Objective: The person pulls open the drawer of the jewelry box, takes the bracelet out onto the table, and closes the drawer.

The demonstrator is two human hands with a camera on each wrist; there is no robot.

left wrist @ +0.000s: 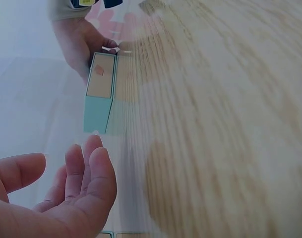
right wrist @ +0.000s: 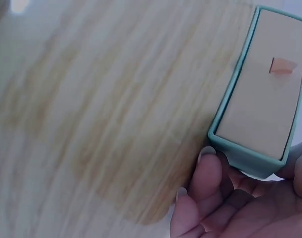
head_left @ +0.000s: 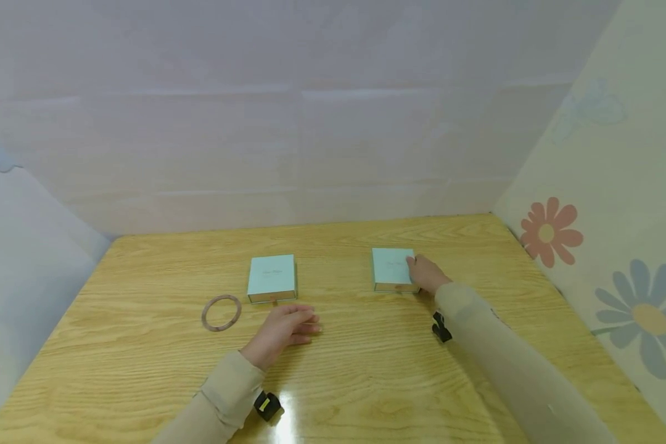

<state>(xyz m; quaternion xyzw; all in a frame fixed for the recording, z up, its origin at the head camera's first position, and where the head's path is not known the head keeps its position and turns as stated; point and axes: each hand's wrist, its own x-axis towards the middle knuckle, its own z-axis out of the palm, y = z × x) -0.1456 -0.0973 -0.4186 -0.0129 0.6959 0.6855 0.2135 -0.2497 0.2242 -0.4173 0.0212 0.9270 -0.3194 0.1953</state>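
So far, the left box [head_left: 272,275] and right box [head_left: 391,265] look closed, with the bangle [head_left: 216,328] outside on the table [head_left: 355,370]. Your right hand [head_left: 427,274] grips the right box, perhaps unlifted; your relaxed left hand [head_left: 282,332] holds nothing.

This looks like a small screened-off work area; whether in a home or a studio cannot be told. A wood-grain counter [head_left: 361,376] fills the lower frame, below a creased pale backdrop [head_left: 311,142], with a flower-printed panel [head_left: 599,179] at right.
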